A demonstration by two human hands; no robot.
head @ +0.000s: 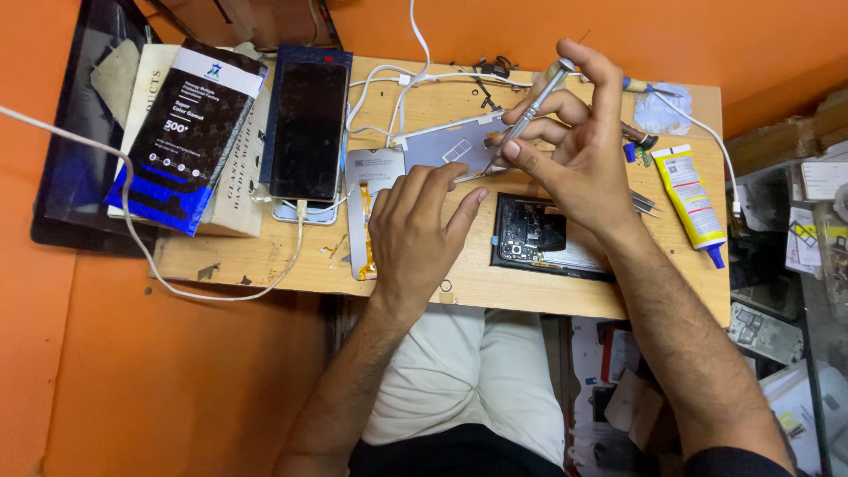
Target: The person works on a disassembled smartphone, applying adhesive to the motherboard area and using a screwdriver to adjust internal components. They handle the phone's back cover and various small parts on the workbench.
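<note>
My right hand (579,155) holds a slim metal screwdriver (530,110) between thumb and fingers, with the forefinger on its cap. The tip points down at a grey metal phone frame (442,146) lying on the wooden board (265,256). My left hand (417,234) rests flat on the opened phone body (360,212), fingers spread, pinning it down. A dark opened phone with its circuit board showing (530,234) lies just under my right wrist.
A black phone (307,128) lies face up at the left on a white cable (141,252). Beside it a blue and black box (190,132) sits on books. A yellow glue tube (691,203) and tweezers (645,205) lie at the right. A tablet (84,132) leans at the far left.
</note>
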